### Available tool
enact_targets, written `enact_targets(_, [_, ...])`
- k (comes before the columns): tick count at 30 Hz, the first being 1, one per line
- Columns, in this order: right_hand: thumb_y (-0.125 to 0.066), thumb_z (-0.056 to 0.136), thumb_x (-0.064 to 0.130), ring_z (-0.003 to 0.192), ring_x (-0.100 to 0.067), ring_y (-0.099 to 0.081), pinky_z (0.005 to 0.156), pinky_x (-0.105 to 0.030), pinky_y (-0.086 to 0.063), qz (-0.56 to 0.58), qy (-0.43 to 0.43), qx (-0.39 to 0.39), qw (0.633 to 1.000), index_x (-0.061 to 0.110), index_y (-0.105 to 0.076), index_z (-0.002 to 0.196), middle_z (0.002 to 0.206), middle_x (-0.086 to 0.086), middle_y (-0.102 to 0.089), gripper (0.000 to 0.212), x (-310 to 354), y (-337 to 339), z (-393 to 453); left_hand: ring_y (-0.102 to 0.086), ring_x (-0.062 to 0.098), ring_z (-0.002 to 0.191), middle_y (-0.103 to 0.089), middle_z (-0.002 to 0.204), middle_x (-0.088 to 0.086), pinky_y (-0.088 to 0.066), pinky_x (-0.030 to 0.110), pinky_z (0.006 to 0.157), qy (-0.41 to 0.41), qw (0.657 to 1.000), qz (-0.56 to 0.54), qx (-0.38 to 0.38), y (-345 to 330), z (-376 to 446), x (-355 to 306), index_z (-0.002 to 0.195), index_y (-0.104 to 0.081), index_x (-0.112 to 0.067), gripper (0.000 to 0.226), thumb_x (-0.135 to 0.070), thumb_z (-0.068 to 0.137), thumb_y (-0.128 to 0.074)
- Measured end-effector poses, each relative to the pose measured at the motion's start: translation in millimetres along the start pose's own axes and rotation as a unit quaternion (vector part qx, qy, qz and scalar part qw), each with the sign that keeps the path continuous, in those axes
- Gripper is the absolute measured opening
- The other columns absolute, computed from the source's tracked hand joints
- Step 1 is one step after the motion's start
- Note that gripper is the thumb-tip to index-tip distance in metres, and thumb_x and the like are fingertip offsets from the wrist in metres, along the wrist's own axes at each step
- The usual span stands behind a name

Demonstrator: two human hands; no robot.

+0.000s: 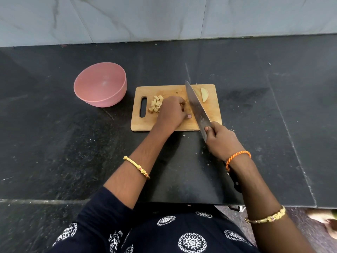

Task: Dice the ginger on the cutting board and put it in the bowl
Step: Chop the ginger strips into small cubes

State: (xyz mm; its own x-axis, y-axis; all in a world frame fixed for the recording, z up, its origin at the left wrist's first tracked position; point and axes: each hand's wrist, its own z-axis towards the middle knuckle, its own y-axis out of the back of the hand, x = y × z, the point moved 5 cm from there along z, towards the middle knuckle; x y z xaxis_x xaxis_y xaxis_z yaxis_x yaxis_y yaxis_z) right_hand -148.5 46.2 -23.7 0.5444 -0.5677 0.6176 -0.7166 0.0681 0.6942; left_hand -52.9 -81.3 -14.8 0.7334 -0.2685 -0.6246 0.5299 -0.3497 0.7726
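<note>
A wooden cutting board (173,126) with a handle slot lies on the black counter. Several diced ginger cubes (156,105) sit near the slot. My left hand (172,112) presses down on a ginger piece in the middle of the board, mostly hiding it. My right hand (221,141) grips a large chef's knife (196,105), its blade lying diagonally across the board just right of my left fingers. Ginger slices (204,94) rest at the board's far right corner, behind the blade. The pink bowl (82,88) stands empty to the left of the board.
The black stone counter (54,143) runs to a marble wall (164,17) at the back. Its front edge is near my body. Small ginger scraps lie on the counter near the board's front edge.
</note>
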Motion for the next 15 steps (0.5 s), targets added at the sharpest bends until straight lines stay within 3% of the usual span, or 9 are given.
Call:
enact_targets(3, [-0.034, 0.099, 0.028, 0.082, -0.029, -0.051, 0.066, -0.028, -0.034, 0.003, -0.001, 0.008, 1.000, 0.013, -0.051, 0.094, 0.097, -0.020, -0.058, 0.023, 8.1, 1.6, 8.9, -0.057, 0.014, 0.084, -0.068, 0.096, 0.006, -0.046, 0.025, 0.079, 0.001, 1.000, -0.016, 0.009, 3.0, 2.1, 0.0, 0.111, -0.066, -0.007, 0.041, -0.014, 0.072, -0.078])
enact_targets(8, [-0.033, 0.100, 0.028, 0.087, -0.030, -0.056, 0.074, -0.038, -0.047, -0.028, -0.013, 0.040, 0.999, 0.011, -0.050, 0.113, 0.099, -0.016, -0.055, 0.027, 21.5, 3.3, 20.9, -0.058, 0.010, 0.078, -0.071, 0.092, 0.008, -0.046, 0.020, 0.076, 0.003, 0.998, -0.059, 0.004, 5.4, 1.9, 2.9, 0.101, -0.070, -0.004, 0.037, -0.010, 0.067, -0.082])
enact_targets(12, [-0.034, 0.099, 0.024, 0.086, -0.030, -0.050, 0.074, -0.034, -0.041, -0.089, -0.018, 0.047, 0.995, 0.009, -0.045, 0.121, 0.104, -0.017, -0.052, 0.028, 28.6, 3.1, 20.4, -0.059, 0.009, 0.078, -0.071, 0.093, 0.009, -0.047, 0.019, 0.076, -0.002, 0.997, -0.071, -0.010, 6.3, 0.4, 2.3, 0.101, -0.070, -0.002, 0.035, -0.010, 0.068, -0.080])
enact_targets(15, [-0.038, 0.097, 0.020, 0.092, -0.038, -0.053, 0.077, -0.035, -0.041, -0.110, -0.026, 0.051, 0.992, 0.009, -0.044, 0.116, 0.107, -0.023, -0.051, 0.023, 20.8, -3.2, 6.5, -0.056, 0.005, 0.071, -0.072, 0.089, 0.009, -0.044, 0.015, 0.070, -0.016, 0.998, -0.059, -0.019, 5.3, -2.9, -0.6, 0.096, -0.071, -0.001, 0.025, -0.008, 0.072, -0.077])
